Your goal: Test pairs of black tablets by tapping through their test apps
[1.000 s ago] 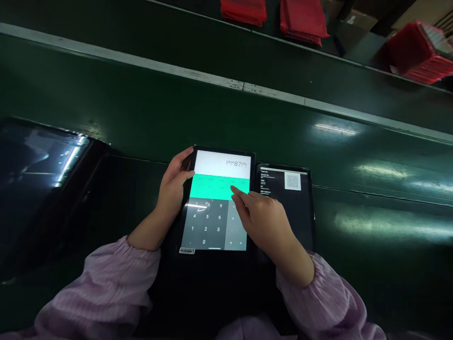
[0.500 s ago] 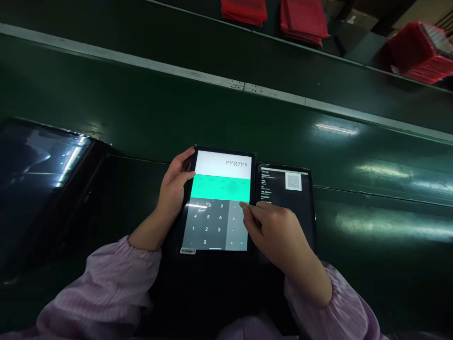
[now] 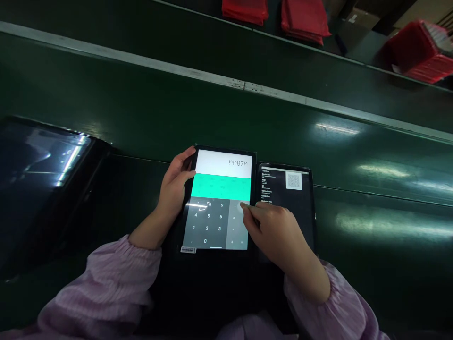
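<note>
A tablet (image 3: 216,186) shows a calculator: a white strip with symbols and digits on top, a green band below it, then a grey keypad. My left hand (image 3: 177,182) grips the tablet's upper left edge, thumb on the front of the frame and fingers behind. Over the keypad's right side, my right hand (image 3: 271,226) has its index fingertip at the screen, just under the green band, with the other fingers curled in. A second tablet (image 3: 278,182) lies to the right, showing white text and a QR code on black. My right hand covers part of it.
A large dark screen-like panel (image 3: 46,156) stands at the left. Beyond the green bench (image 3: 148,108) runs a metal rail (image 3: 198,73). Past it are red stacked packets (image 3: 304,19) and a red bundle (image 3: 421,52) at the far right.
The entry in the calculator's white strip has become shorter, losing symbols at its end. Both hands stay nearly in place, the right index finger still at the screen.
</note>
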Demonstrator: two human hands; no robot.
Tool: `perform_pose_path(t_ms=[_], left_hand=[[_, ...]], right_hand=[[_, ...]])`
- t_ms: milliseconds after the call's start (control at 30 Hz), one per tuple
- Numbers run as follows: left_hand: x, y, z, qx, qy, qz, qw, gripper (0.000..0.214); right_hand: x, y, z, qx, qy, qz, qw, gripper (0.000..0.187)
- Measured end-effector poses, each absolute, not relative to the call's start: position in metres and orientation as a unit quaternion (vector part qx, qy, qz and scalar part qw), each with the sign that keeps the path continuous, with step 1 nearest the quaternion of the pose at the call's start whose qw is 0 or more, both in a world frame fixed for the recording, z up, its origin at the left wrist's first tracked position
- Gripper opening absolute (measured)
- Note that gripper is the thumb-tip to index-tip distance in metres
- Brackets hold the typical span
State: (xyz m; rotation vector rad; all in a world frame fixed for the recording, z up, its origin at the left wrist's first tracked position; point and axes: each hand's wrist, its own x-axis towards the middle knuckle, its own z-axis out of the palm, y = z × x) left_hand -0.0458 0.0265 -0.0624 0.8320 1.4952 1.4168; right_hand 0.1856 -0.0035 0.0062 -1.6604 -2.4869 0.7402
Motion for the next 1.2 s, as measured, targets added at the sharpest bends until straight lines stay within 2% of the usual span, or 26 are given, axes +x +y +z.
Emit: perform_pose_path(t_ms=[167,567,1200], left_hand=[[-0.0472,0.0267,-0.0638,0.341,0.601,0.571,0.444,0.045],[-0.0462,0.0255,-0.0635,0.342,0.607,0.566,0.441,0.043],[-0.0473,0.0249,-0.0627,0.329,0.608,0.568,0.447,0.043]], right_hand=[[0.1890,-0.0045,0.0080,-0.530,-0.808,0.249,0.065,0.046],[0.1858,-0.0047,0.0052,-0.535,-0.803,0.259,0.045,0.046],[0.1879,-0.0043,0.0000,-0.525,-0.805,0.259,0.101,0.049]])
